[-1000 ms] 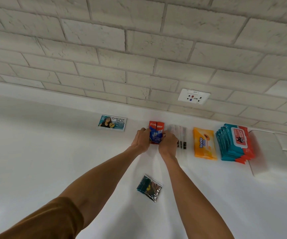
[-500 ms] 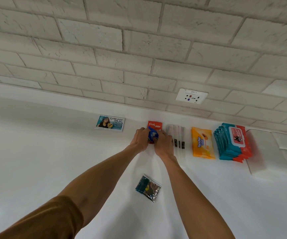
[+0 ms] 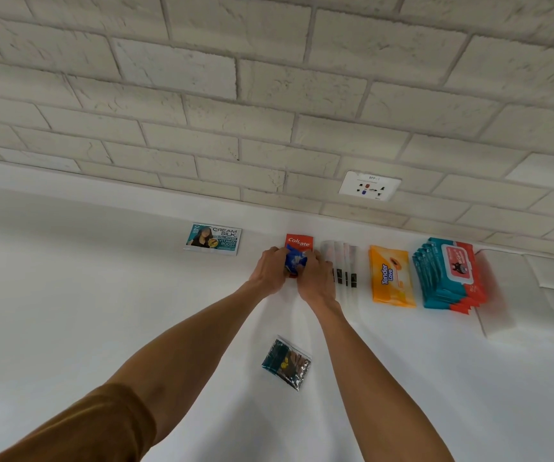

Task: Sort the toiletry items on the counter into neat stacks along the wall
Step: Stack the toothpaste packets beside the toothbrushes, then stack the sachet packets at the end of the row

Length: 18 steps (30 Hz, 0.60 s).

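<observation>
Left hand (image 3: 270,268), right hand (image 3: 315,278) pinching Colgate sachets (image 3: 299,242) at wall (image 3: 202,95) edge, dark packet (image 3: 287,363) on open counter (image 3: 102,311)

The left hand (image 3: 270,270) and right hand (image 3: 315,278) grip the Colgate sachets (image 3: 299,243) on the counter (image 3: 102,311), against the wall (image 3: 202,111). The Cream Silk sachet (image 3: 214,239) lies apart to the left of the grip. Just right of it lie the slim packets (image 3: 343,258), then the Tender Love pack (image 3: 391,276), then the wipes stack (image 3: 448,278). A small bag (image 3: 287,364) lies nearer the person. An outlet (image 3: 369,186) sits on the wall above and to the right.

Bright, even light; wide-angle bending at edges, slight softness.
</observation>
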### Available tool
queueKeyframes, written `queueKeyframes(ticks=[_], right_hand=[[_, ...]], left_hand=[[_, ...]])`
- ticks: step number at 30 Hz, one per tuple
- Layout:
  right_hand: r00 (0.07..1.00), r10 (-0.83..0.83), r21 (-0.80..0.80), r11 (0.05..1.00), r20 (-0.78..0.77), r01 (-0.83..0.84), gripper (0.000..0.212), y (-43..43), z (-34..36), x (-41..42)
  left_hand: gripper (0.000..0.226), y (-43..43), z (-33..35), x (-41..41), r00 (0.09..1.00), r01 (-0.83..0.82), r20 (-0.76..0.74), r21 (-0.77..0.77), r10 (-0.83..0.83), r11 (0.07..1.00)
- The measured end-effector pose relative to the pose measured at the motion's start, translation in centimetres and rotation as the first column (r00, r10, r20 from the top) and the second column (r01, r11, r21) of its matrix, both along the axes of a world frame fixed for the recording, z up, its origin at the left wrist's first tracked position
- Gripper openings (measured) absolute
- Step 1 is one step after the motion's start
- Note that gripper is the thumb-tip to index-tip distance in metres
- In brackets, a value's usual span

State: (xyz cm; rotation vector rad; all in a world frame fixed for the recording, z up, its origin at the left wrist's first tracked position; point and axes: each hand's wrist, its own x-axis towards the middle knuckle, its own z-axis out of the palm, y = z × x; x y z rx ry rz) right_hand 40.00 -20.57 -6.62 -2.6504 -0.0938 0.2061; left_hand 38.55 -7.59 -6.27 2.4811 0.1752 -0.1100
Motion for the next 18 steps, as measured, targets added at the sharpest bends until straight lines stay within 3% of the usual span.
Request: queueKeyframes(ticks=[4, 10, 18], right_hand=[[0.995, -0.021, 0.058, 0.998, 0.094, 0.015, 0.047, 0.4, 0.9, -1.2], [0.977, 0.086, 0.039, 0.995, 0.196, -0.096, 0.043, 3.8, 1.7, -2.7], [0.954, 0.245, 0.016, 0.968, 0.173, -0.252, 0.041, 10.4, 2.0, -4.0]], left_hand=[[0.054, 1.7, 0.8, -1.5, 0.998, -0.035, 0.046, 0.003, 0.035, 0.999], [0.048, 8.0, 1.3, -4.5, 0.98, -0.179, 0.099, 0.045, 0.174, 0.983], [0.049, 16.0, 2.2, -7.0, 0.949, -0.296, 0.129, 0.059, 0.287, 0.953]])
